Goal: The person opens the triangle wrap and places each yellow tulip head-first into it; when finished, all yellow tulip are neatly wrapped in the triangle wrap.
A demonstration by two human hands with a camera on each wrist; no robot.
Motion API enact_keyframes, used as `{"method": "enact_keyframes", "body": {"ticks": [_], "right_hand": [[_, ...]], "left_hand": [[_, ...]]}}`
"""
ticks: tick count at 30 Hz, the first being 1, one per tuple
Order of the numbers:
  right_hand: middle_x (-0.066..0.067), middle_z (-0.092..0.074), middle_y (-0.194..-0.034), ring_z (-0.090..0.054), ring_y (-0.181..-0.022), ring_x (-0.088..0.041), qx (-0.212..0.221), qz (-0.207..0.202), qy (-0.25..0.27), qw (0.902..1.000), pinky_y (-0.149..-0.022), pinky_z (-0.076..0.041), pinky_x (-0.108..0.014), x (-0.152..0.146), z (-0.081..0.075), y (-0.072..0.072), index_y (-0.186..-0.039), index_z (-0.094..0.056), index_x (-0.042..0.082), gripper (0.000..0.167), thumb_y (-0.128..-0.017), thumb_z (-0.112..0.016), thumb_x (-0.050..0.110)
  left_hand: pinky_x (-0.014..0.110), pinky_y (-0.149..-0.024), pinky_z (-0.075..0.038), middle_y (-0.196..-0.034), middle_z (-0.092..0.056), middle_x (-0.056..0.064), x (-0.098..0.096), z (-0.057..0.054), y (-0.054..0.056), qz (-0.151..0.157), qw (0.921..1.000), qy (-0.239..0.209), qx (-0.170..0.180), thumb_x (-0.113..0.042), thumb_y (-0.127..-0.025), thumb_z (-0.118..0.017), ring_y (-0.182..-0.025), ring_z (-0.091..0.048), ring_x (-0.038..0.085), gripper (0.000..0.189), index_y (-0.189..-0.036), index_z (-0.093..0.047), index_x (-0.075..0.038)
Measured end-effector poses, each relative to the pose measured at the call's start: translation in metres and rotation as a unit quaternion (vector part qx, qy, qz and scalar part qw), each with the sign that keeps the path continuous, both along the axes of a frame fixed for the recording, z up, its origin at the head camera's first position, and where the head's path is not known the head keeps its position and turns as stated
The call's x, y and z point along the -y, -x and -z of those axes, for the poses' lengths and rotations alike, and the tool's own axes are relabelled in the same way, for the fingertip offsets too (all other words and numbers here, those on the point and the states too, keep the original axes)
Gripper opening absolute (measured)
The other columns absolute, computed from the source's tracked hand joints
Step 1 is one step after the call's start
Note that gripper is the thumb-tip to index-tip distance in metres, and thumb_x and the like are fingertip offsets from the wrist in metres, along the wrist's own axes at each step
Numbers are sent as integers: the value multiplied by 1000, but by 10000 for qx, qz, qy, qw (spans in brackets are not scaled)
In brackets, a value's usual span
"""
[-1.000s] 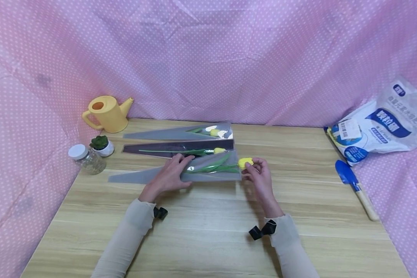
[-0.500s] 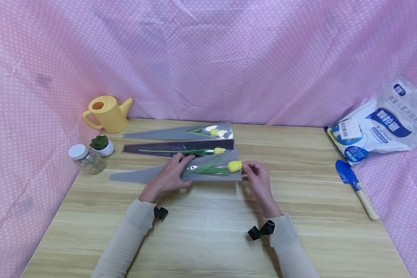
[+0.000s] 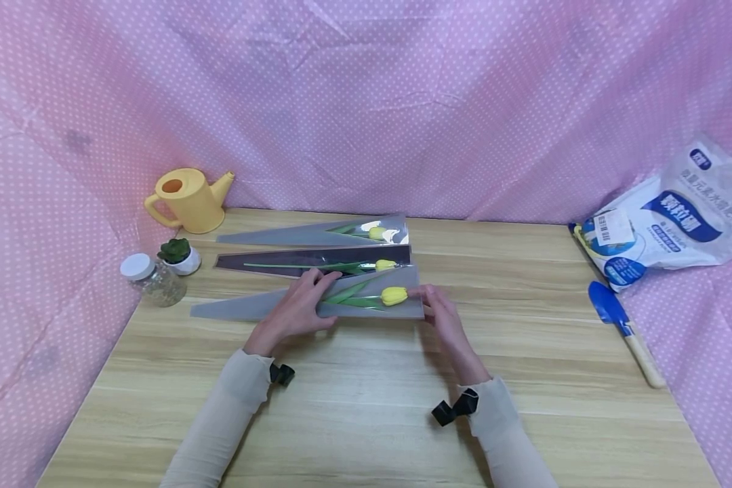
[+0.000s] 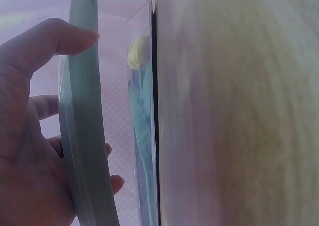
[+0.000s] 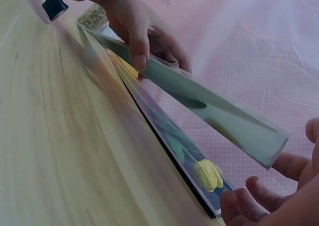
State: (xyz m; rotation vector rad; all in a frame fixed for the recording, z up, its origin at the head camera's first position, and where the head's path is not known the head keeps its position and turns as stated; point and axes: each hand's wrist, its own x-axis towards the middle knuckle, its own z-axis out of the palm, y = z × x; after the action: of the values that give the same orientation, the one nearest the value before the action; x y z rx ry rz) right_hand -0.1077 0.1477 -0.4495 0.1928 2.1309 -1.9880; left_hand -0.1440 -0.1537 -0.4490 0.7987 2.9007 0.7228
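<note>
My left hand (image 3: 299, 306) grips a tapered grey flower sleeve (image 3: 234, 309) with a clear front, held up off the table in the right wrist view. The thumb is on one face and the fingers are on the other. Inside lies a yellow tulip (image 3: 394, 296) with green leaves, its bloom near the wide end. At that wide end is my right hand (image 3: 448, 320), a finger reaching in past the edge toward the bloom, the other fingers loosely bent. Behind, a dark sleeve (image 3: 280, 261) and another grey sleeve (image 3: 268, 236) lie flat, each with a yellow tulip inside.
On the left stand a yellow watering can (image 3: 189, 202), a small potted succulent (image 3: 175, 252) and a white-lidded jar (image 3: 158, 281). To the right are a printed plastic bag (image 3: 677, 220) and a blue trowel (image 3: 613, 308). A pink dotted cloth (image 3: 366, 108) hangs around the table.
The yellow tulip has slid left, from sticking out of the sleeve's wide end to wholly inside. My right hand has let go of the bloom and followed it left. My left hand stays put.
</note>
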Motion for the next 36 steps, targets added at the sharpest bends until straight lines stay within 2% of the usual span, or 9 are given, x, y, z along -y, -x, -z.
{"method": "enact_keyframes", "body": {"ticks": [4, 7, 11, 14, 18, 21, 27, 29, 36], "right_hand": [[-15, -37, -158, -37, -145, -36, 57, -188, 26, 9998, -116, -36, -55, 0, 0, -1, -135, -54, -5, 64, -109, -26, 46], [-16, -41, -156, -43, -141, -32, 89, -251, -20, 9996, -111, -43, -45, -1, 0, -2, -134, -56, -5, 55, -109, -33, 38], [-18, -56, -141, -58, -116, -18, 47, -274, -98, 9996, -95, -53, -33, -4, 2, -1, -128, -60, -6, 41, -105, -48, 26], [-11, -63, -125, -57, -100, -10, 14, -453, -253, 9987, -88, -55, -31, -5, 5, 1, -126, -62, -4, 38, -103, -53, 25], [4, -61, -108, -53, -97, -9, 40, -739, -378, 9965, -87, -53, -31, -4, 8, 1, -126, -63, -2, 41, -104, -53, 31], [6, -58, -102, -51, -98, -11, 62, -762, -306, 9966, -87, -51, -31, -2, 9, 1, -124, -64, -2, 41, -104, -53, 32], [-3, -63, -114, -56, -97, -12, 224, -431, -433, 9979, -86, -54, -31, -5, 8, 1, -123, -64, 0, 38, -101, -57, 30], [-1, -64, -107, -57, -91, -12, 227, -343, -493, 9979, -83, -54, -30, -7, 10, 2, -117, -65, -2, 32, -100, -59, 25], [0, -66, -83, -54, -71, -10, -11, -648, -1439, 9875, -61, -48, -23, -10, 17, 4, -101, -70, -3, 20, -96, -63, 15]], "left_hand": [[31, -74, -31, -100, -42, 3, 1, 0, 0, 16, 10000, -17, 3, -34, -79, -82, -86, -37, 18, 85, -151, -42, -17], [31, -74, -31, -100, -41, 3, 2, -1, 0, 7, 10000, -1, 60, -33, -78, -83, -87, -37, 18, 85, -151, -42, -17], [32, -75, -32, -101, -42, 3, 3, -3, 0, -25, 9998, 104, 136, -33, -78, -84, -88, -38, 19, 85, -151, -43, -17], [33, -77, -32, -103, -43, 4, 4, -3, 0, 15, 9997, 188, 176, -33, -78, -83, -90, -39, 19, 85, -151, -42, -18], [34, -79, -34, -107, -44, 4, 3, -2, -1, 85, 9995, 205, 241, -34, -79, -82, -93, -40, 20, 85, -152, -42, -18], [33, -79, -34, -107, -44, 4, 3, -2, -1, 67, 9994, 173, 302, -33, -80, -82, -94, -40, 20, 84, -152, -42, -18], [34, -79, -33, -108, -44, 4, 4, -2, 0, 33, 9991, 241, 355, -33, -81, -81, -95, -39, 20, 82, -152, -42, -18], [36, -82, -34, -109, -46, 5, 3, -2, 0, 59, 9988, 333, 357, -34, -80, -82, -97, -40, 22, 83, -151, -43, -17], [46, -98, -39, -123, -50, 9, 1, -1, -1, 145, 9959, 830, 343, -38, -79, -82, -110, -45, 27, 84, -150, -43, -18]]}}
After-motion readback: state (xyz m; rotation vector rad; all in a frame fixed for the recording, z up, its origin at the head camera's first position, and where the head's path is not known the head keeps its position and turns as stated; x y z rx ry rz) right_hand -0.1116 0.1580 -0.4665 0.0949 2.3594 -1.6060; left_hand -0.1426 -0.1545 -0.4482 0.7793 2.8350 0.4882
